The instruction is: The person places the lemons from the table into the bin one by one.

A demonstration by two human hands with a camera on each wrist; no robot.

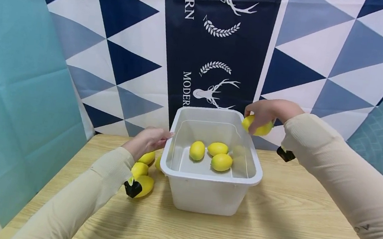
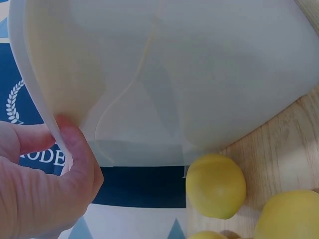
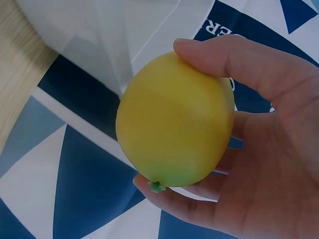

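A white plastic bin (image 1: pixel 209 195) stands on the wooden table, and three yellow lemons (image 1: pixel 221 162) lie on its floor. My left hand (image 1: pixel 149 141) pinches the bin's left rim between thumb and fingers, as the left wrist view shows closely. Up at the bin's far right corner, my right hand (image 1: pixel 268 109) holds another lemon (image 3: pixel 174 119), thumb on one side and fingers curled round the other. That lemon has a small green stem end and appears beside the bin's outer wall in the right wrist view.
Several more lemons (image 1: pixel 145 185) lie on the table left of the bin, below my left forearm. One lemon (image 2: pixel 216 186) is close against the bin's outer wall. Behind the table hangs a patterned cloth (image 1: pixel 218 51); a teal cloth (image 1: pixel 12 85) hangs at the left.
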